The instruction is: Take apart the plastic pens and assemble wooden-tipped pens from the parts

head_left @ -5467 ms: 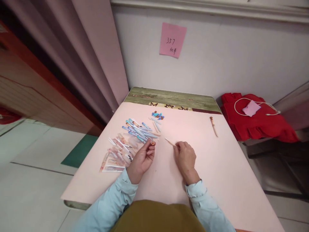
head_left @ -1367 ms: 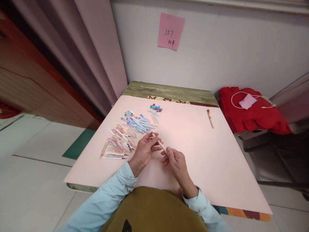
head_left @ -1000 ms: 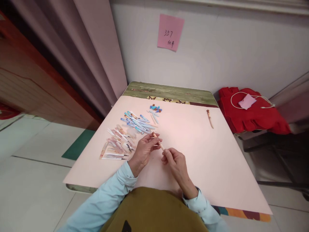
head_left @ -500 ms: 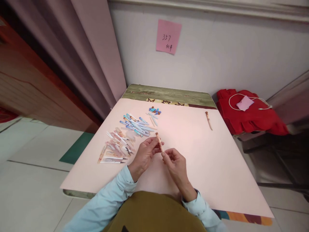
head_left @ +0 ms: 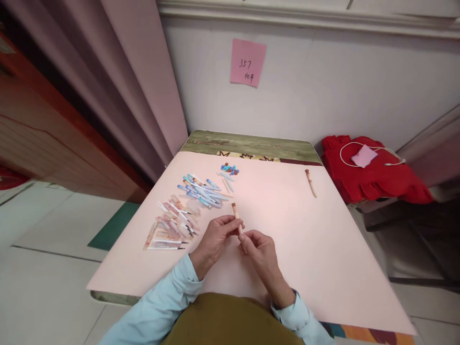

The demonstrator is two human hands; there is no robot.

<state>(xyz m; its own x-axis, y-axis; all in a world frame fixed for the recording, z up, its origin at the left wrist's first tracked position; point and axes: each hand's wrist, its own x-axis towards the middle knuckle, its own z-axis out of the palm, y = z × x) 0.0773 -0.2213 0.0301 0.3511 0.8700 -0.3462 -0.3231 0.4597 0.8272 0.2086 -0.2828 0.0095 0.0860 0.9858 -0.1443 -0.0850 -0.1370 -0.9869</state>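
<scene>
Both hands meet over the middle of the pink table (head_left: 323, 249). My left hand (head_left: 215, 237) pinches the upper part of a thin tan pen barrel (head_left: 235, 213), which points up and away and has a small brown cap at its tip. My right hand (head_left: 261, 249) is closed on the barrel's lower end. To the left lie a heap of blue pens (head_left: 201, 189) and a heap of clear pink-printed pen sleeves (head_left: 170, 227).
A small pile of blue and brown caps (head_left: 230, 168) lies at the table's far side. One finished tan pen (head_left: 310, 182) lies alone at the far right. A red cloth (head_left: 373, 175) with a white cable sits right of the table. A curtain (head_left: 143, 81) hangs at left.
Earlier my hands were apart, the left with a small brown cap, the right touching the barrel on the table. Now both hold the capped barrel, which has turned more upright.
</scene>
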